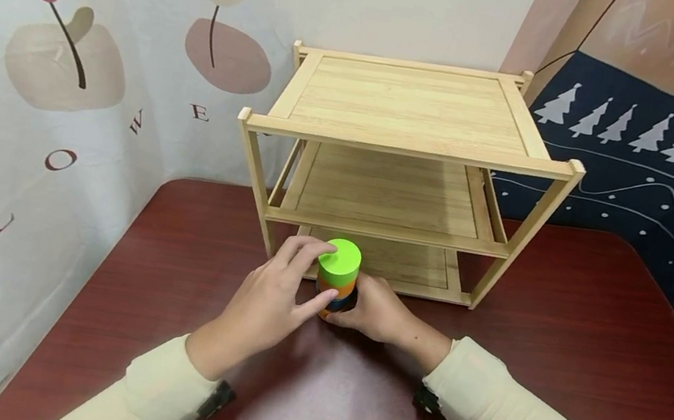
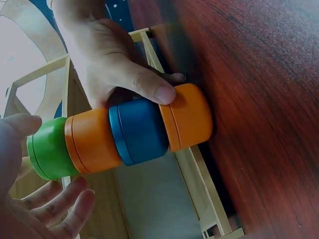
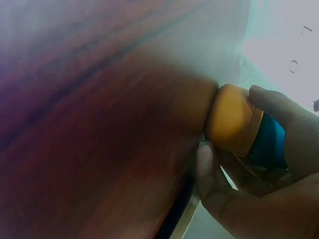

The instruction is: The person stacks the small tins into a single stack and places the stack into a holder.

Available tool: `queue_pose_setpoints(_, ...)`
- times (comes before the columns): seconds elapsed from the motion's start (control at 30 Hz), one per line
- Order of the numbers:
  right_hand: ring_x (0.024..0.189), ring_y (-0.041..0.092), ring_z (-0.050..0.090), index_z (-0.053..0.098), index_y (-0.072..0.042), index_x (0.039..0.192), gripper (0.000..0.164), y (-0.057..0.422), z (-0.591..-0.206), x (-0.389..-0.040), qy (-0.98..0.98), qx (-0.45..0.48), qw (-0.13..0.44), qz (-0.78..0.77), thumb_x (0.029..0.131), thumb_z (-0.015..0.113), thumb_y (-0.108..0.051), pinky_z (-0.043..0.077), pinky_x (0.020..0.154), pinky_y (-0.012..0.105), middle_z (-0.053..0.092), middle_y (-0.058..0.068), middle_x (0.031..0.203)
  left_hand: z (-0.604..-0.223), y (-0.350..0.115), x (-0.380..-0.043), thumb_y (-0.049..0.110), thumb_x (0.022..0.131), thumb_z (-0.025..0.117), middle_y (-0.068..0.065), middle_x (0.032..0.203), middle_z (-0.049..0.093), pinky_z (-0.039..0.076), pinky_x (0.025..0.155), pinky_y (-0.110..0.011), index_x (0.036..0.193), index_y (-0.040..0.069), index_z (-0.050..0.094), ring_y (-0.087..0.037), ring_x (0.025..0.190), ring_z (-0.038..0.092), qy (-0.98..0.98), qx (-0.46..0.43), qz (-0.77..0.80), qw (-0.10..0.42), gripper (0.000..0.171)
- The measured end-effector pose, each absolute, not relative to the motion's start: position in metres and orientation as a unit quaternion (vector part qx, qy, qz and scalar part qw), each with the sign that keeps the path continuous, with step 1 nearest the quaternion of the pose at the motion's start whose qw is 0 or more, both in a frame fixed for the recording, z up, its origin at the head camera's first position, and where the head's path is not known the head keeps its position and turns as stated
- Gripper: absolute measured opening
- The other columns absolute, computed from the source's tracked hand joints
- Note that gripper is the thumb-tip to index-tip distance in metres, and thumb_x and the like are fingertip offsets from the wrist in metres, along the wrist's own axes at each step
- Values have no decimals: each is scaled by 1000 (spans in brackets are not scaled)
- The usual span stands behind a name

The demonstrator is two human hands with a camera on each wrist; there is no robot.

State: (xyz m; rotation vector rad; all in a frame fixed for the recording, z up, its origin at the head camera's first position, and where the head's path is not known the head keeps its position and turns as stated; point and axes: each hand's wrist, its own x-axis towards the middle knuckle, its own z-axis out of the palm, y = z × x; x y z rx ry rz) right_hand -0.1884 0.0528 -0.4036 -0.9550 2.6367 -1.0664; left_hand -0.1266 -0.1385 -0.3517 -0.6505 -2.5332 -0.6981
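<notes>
Several small round lidded canisters stand stacked upright on the table before the rack. On top is a green canister (image 1: pixel 342 259). Below it come an upper orange canister (image 2: pixel 92 139), a blue canister (image 2: pixel 139 132) and a lower orange canister (image 2: pixel 192 117) on the tabletop. My right hand (image 1: pixel 380 312) grips the stack low down, its thumb on the lower orange canister at its joint with the blue one. My left hand (image 1: pixel 269 295) is around the green canister, thumb and fingers spread loosely on either side; whether they press on it is hard to tell.
A wooden rack (image 1: pixel 387 229) with three shelves stands directly behind the stack. The dark red table (image 1: pixel 156 328) extends to both sides. Behind it hang a flower-printed cloth (image 1: pixel 141 21) on the left and a dark tree-printed cloth (image 1: pixel 643 179) on the right.
</notes>
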Motion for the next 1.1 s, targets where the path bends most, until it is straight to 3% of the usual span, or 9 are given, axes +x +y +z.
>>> queue_pose_setpoints(1.1, 92, 7, 67, 60, -13, 120, 50, 78, -378, -156, 849, -347, 71, -392, 78, 85, -19, 56, 81, 26, 69, -3, 105, -327, -128, -104, 25, 83, 82, -5, 123, 61, 58, 80, -34, 129, 10, 52, -19, 106, 67, -886, -296, -260, 243, 57)
